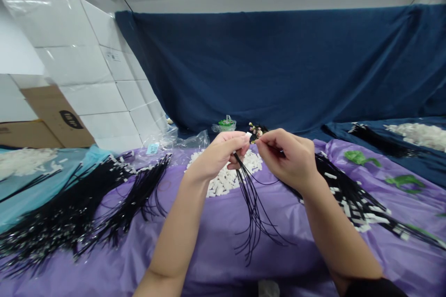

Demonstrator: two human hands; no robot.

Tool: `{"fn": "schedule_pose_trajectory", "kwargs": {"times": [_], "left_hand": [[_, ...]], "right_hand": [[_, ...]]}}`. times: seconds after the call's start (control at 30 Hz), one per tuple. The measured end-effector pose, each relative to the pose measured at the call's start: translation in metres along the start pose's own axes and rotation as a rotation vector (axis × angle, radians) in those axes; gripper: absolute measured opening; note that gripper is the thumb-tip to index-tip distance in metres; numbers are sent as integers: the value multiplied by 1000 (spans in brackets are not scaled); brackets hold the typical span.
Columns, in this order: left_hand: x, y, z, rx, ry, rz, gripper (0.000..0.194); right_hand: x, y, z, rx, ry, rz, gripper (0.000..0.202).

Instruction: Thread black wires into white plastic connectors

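In front of me, my left hand (223,148) is closed round a loose bunch of thin black wires (249,209), whose free ends hang down over the purple sheet. Between its thumb and forefinger sits a small white plastic connector (248,134). My right hand (291,158) is pinched shut just right of that connector, its fingertips almost touching it. One thin wire curves from the bunch to beneath the right hand, and it seems to be in its grip; the fingers hide its end. Behind both hands lies a heap of small white connectors (223,184).
Bundles of black wires (69,209) with white ends lie on the left, and more wires (348,195) on the right. Purple sheeting (209,241) covers the table. White boxes (80,65) are stacked at left; a blue cloth (278,69) hangs behind. Green scraps (358,158) lie at right.
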State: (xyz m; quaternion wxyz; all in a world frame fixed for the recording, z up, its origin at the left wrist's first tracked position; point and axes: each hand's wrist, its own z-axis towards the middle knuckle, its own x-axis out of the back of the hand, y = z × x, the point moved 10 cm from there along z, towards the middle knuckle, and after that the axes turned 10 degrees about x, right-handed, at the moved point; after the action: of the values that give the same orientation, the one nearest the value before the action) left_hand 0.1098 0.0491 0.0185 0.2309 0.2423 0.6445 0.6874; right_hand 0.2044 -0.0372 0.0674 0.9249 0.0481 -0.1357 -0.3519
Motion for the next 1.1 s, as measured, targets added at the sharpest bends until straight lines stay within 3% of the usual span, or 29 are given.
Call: {"fn": "schedule_pose_trajectory", "kwargs": {"times": [0.3,0.47,0.6,0.73,0.83,0.93,1.1], "left_hand": [[0,3,-1,-4,5,-18,32],[16,5,-2,-22,197,-5,32],[25,7,-3,-56,298,-1,31],[33,10,-6,-99,412,-25,30],[37,13,-8,-131,467,-47,30],[37,14,-9,-153,472,-53,30],[33,14,-7,-154,411,-61,30]], "right_hand": [[-1,2,2,-11,-26,10,4],[10,-11,8,17,-82,-81,12],[2,-19,5,-36,-234,-156,5],[-2,-21,3,-62,-230,-292,14],[-18,-14,-1,-108,-330,-166,21],[-39,-1,-13,-257,-486,97,23],[-47,16,-19,-415,-431,334,20]]}}
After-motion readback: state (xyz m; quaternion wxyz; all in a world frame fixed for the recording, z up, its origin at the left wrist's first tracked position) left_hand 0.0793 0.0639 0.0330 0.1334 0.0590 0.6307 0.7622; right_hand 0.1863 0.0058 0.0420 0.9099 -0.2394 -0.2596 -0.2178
